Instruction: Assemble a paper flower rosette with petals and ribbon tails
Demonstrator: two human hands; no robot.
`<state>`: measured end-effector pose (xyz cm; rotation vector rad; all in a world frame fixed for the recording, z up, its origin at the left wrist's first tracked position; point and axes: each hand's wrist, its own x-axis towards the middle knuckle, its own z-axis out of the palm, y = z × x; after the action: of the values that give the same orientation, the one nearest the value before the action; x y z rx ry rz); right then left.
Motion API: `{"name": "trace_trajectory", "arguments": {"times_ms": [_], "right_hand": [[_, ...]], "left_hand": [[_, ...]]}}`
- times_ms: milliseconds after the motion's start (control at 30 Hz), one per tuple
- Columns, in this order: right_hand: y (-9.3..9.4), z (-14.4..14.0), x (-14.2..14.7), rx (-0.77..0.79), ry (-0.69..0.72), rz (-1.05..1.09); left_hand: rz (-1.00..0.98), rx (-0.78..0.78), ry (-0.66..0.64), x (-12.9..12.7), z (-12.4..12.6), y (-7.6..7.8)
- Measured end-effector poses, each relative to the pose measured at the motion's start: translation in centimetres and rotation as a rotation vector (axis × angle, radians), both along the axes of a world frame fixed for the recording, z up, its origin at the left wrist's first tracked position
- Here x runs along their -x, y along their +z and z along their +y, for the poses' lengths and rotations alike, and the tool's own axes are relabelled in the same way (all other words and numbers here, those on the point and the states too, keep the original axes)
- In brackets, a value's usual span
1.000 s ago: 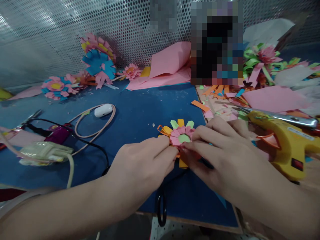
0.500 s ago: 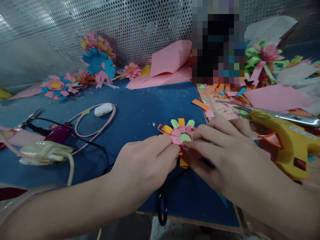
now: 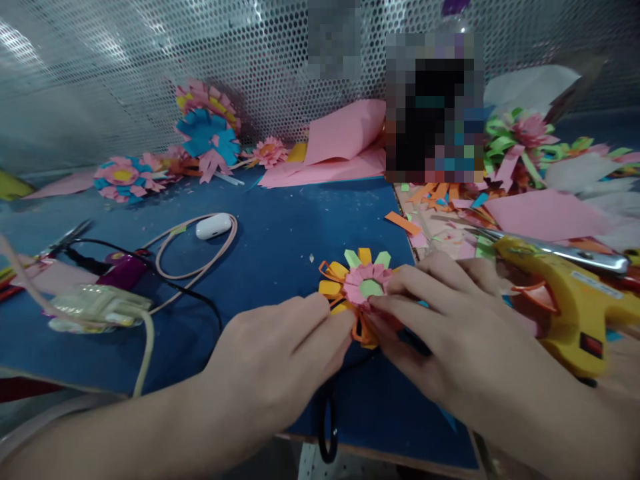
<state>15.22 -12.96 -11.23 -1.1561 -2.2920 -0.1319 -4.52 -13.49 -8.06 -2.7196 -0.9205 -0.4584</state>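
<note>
A paper flower (image 3: pixel 356 279) is between my hands near the front of the blue table, with a pale green centre, a pink fringed ring and orange and green looped petals. My left hand (image 3: pixel 287 353) pinches an orange petal at its lower left edge; the fingertips are partly hidden. From the right, my right hand (image 3: pixel 440 313) grips the flower, its fingers closed at the edge of the pink ring. Close by my right hand lies a yellow glue gun (image 3: pixel 575 313).
Scissors (image 3: pixel 560 250) lie behind the glue gun among paper scraps. On the left are a white earbud case (image 3: pixel 214 227), a looped cable and a plastic-wrapped power strip (image 3: pixel 97 308). Finished paper flowers (image 3: pixel 123 179) and pink sheets (image 3: pixel 345 133) line the back by a perforated metal wall.
My left hand has shifted slightly down and left along the flower, uncovering more orange petals. My right hand keeps its hold. The whole view has tilted up a little.
</note>
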Motion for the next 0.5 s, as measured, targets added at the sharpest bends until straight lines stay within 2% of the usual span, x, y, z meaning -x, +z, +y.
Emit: {"name": "trace_trajectory", "arguments": {"times_ms": [267,500], "right_hand": [[0.3,-0.2,0.1,-0.008,-0.001,0.028],[-0.9,-0.1,0.1,-0.016,0.019,0.073]], "left_hand": [[-0.037,-0.002,-0.004,-0.2,0.4,-0.6],[0.020,-0.035,0.035,-0.1,0.3,-0.8]]}}
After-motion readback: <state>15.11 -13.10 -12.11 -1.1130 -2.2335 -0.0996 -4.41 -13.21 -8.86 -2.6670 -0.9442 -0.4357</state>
